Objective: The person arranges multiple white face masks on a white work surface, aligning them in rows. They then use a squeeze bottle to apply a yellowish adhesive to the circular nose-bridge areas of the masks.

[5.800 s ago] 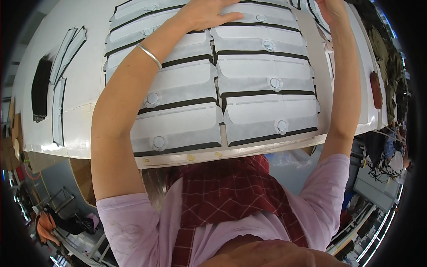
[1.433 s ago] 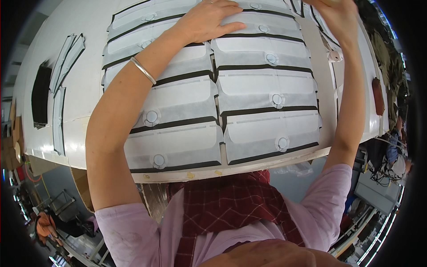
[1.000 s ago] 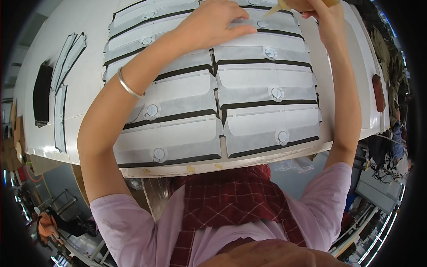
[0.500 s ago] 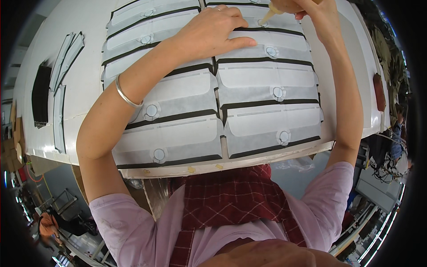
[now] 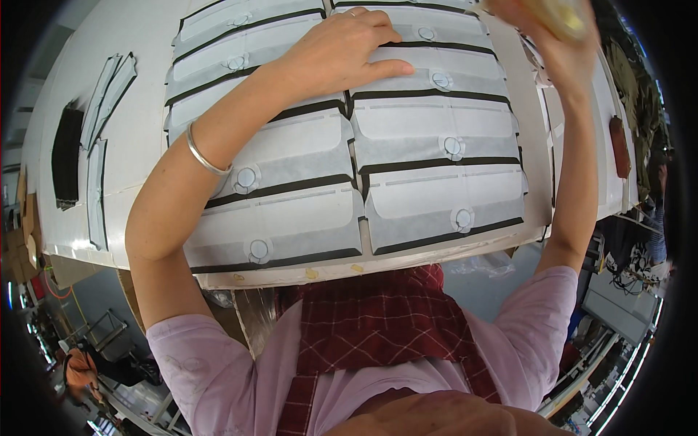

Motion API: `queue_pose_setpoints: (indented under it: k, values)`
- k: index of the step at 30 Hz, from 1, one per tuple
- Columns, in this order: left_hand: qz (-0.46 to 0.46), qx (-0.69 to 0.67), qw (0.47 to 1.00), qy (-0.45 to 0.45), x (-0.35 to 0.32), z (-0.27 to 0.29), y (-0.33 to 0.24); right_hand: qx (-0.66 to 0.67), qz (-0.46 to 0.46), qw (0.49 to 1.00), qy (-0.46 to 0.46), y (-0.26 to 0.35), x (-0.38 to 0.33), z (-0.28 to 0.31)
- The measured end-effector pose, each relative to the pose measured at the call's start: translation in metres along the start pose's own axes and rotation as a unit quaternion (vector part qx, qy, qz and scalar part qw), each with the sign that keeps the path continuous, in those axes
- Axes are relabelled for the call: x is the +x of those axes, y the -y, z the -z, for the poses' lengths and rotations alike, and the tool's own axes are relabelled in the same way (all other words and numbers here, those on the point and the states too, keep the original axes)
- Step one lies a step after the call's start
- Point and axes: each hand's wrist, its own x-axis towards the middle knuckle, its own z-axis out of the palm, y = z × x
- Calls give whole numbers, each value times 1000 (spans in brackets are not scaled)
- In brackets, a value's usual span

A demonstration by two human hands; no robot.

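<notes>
My left hand (image 5: 349, 47) rests on the upper part of two columns of flat white-and-grey fabric panels (image 5: 429, 120) with black edges. Its thumb sticks out to the right, apart from the curled fingers, and nothing shows in it. Each panel within sight carries a small round disc, such as the disc (image 5: 452, 147) on a nearer right-hand panel. At the top right, my right hand (image 5: 542, 29) is closed round a squeeze bottle (image 5: 566, 16) with yellowish contents, held above the table to the right of the panels. Motion blurs this hand and bottle.
On the table's left lie a black strip stack (image 5: 67, 156) and several narrow pale strips (image 5: 97, 192). A dark red-brown object (image 5: 619, 147) sits near the right edge. The table's front edge (image 5: 305, 275) runs close to my apron.
My right hand has swung right and up with the squeeze bottle, whose nozzle was at a disc on an upper right panel. The panels have shifted very slightly; my left hand stays on them.
</notes>
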Motion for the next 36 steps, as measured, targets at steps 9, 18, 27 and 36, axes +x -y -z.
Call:
queue_pose_setpoints:
  k: [9,18,27,36]
  values:
    - [-50,-18,999,-4,-22,4,-26,454,-237,848,-137,29,-26,31]
    - [-36,-40,998,36,-36,3,-53,370,-333,867,3,67,-34,-24]
    - [-32,-38,998,40,-35,2,-52,342,-299,889,56,75,-29,-18]
    - [-30,-37,998,36,-37,2,-53,193,-207,957,62,79,-37,-11]
